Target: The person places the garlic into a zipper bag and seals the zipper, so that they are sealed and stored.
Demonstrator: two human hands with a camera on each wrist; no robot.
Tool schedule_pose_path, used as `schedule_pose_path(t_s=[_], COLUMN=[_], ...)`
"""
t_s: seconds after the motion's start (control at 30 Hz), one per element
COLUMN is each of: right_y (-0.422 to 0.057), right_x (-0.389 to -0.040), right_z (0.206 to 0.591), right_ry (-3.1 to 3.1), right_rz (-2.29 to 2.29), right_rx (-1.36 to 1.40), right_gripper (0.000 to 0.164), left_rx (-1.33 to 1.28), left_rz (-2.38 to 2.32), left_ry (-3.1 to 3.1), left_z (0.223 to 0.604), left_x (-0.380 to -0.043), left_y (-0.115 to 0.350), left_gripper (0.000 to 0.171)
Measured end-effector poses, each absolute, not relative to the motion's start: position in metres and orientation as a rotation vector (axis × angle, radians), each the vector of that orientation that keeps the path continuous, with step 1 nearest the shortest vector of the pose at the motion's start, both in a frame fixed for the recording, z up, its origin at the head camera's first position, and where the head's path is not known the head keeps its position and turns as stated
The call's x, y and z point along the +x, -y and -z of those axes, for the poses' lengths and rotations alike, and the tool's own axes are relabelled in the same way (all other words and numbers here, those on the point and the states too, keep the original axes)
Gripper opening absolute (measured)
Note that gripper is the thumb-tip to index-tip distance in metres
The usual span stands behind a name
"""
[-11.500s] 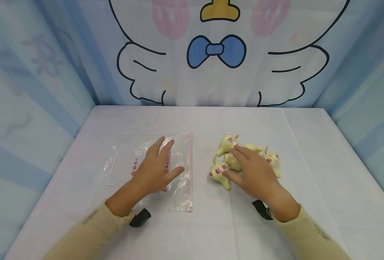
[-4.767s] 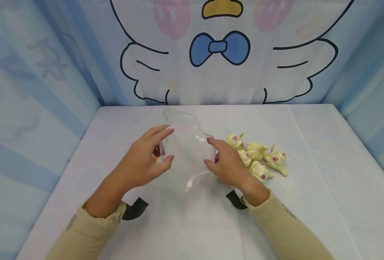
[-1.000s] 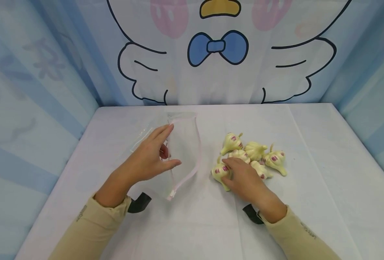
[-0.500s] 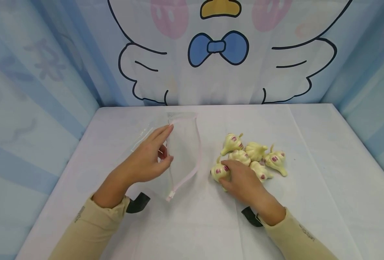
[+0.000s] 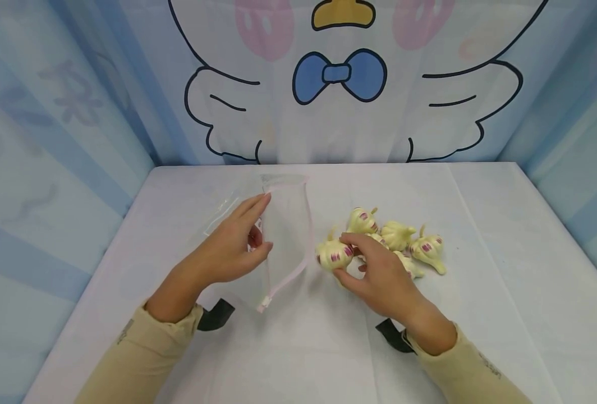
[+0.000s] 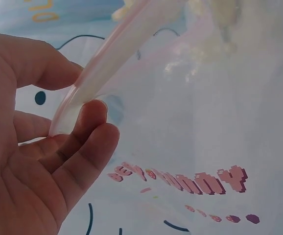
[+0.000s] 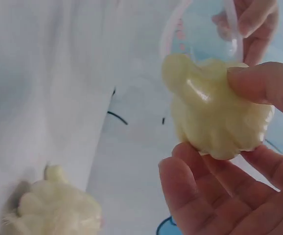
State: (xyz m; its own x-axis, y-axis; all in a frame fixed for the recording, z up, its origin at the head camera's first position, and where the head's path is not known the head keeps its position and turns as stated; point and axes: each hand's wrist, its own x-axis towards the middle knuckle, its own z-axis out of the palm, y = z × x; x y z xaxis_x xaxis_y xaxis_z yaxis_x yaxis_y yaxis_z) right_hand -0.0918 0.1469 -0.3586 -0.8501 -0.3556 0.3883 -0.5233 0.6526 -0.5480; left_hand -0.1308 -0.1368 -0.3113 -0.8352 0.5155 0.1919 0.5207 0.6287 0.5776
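Note:
A clear zip bag (image 5: 289,235) with a pink zip edge stands with its mouth spread towards the right. My left hand (image 5: 225,247) pinches the rim at the bag's near layer; in the left wrist view the pink zip strip (image 6: 78,81) runs between thumb and fingers. My right hand (image 5: 386,278) holds a pale garlic bulb (image 5: 334,255) with purple marks, just right of the bag's mouth and raised off the table. In the right wrist view thumb and fingers grip this garlic bulb (image 7: 215,107) from both sides.
Several more garlic bulbs (image 5: 396,234) lie in a cluster right of centre, partly behind my right hand. The white-covered table (image 5: 298,359) meets a printed curtain (image 5: 339,134) at its back edge. A white zip slider (image 5: 264,304) hangs at the bag's near corner.
My right hand has taken the front-left garlic bulb from the cluster, lifted it and moved it left towards the bag. Earlier, both hands spread the bag's mouth; my left hand still holds it.

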Motion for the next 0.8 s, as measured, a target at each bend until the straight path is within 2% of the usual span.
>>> schedule_pose_path(t_s=[0.4,0.8], right_y=[-0.11,-0.106], right_x=[-0.107,-0.12], right_z=[0.346,0.352], right_ry=[2.524,2.608], right_rz=[-0.977,-0.848], right_rx=[0.925,0.899], right_gripper=[0.048,0.051], left_rx=[-0.9,-0.937], left_rz=[0.946,0.939], left_ry=[2.823,2.746], left_z=[0.311,0.31], left_x=[-0.13,-0.126], left_y=[0.129,0.129], left_gripper=[0.082,0.079])
